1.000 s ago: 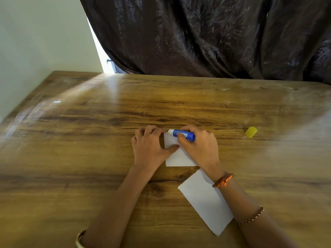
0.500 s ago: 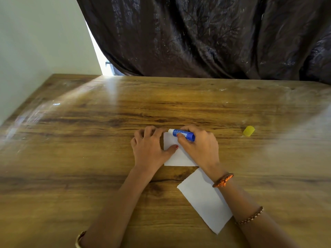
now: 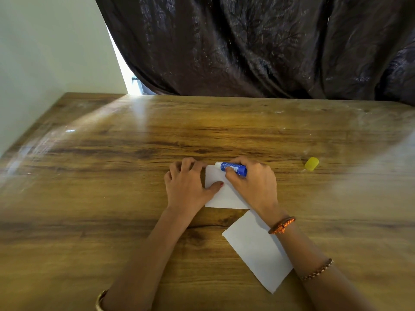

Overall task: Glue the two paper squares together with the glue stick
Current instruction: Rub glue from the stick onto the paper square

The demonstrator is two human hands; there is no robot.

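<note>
A white paper square (image 3: 221,194) lies flat in the middle of the wooden table (image 3: 112,198). My left hand (image 3: 187,184) presses on its left edge, fingers spread and thumb on the sheet. My right hand (image 3: 254,184) grips a blue glue stick (image 3: 232,169), held nearly level with its white tip at the paper's far edge. A second white paper square (image 3: 258,250) lies nearer to me, partly under my right forearm. The yellow cap (image 3: 311,163) of the glue stick rests on the table to the right.
A dark curtain (image 3: 258,46) hangs behind the table's far edge. A pale wall (image 3: 45,52) runs along the left side. Bracelets sit on my right wrist and forearm.
Both hands stay on the upper paper square. The glue stick stays at the far edge of the sheet, its tip barely shifted.
</note>
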